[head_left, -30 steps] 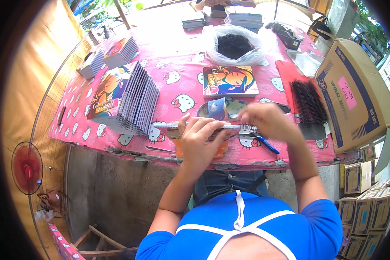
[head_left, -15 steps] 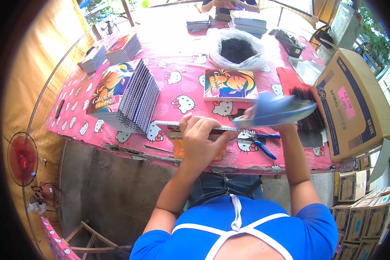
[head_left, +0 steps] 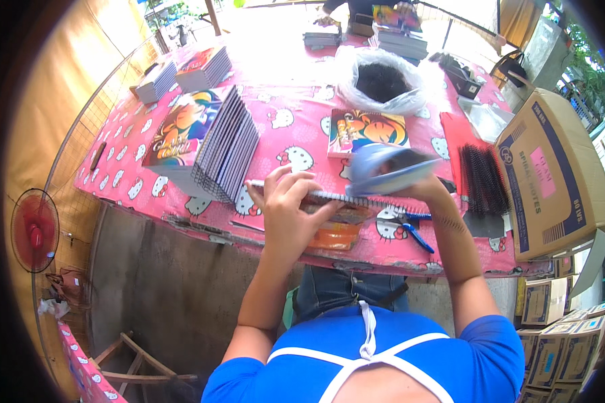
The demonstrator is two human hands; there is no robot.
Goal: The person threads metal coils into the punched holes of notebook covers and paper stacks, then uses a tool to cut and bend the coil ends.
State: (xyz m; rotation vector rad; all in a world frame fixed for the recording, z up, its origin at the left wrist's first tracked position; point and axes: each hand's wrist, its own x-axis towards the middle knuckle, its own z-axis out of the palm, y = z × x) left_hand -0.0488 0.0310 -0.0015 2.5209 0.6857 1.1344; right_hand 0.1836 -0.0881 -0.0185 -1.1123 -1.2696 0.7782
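One long table (head_left: 181, 201) with a pink cartoon-print cloth filled most of the view. Cardboard box (head_left: 551, 181) stood open off its right edge, smaller boxes stacked below that. Fanned stack of spiral notebooks (head_left: 212, 144) with colourful covers sat toward the left edge, more stacks at the far left corner. Clear plastic bag (head_left: 383, 84) of dark stuff sat mid-table toward the far edge, a single colourful notebook (head_left: 368, 129) just in front of it. Black binding combs (head_left: 484, 178) lay by the right edge. Notebook being worked on (head_left: 343, 208) rested at the near edge, centre, spiral spine facing away. Left hand (head_left: 290, 205) pressed flat on it, fingers spread, not closed around anything. Right hand (head_left: 420, 188) was closed on a blue sheet (head_left: 383, 171), lifted and blurred above the spine. Blue-handled scissors (head_left: 417, 232) lay at the near edge, beside the right wrist.
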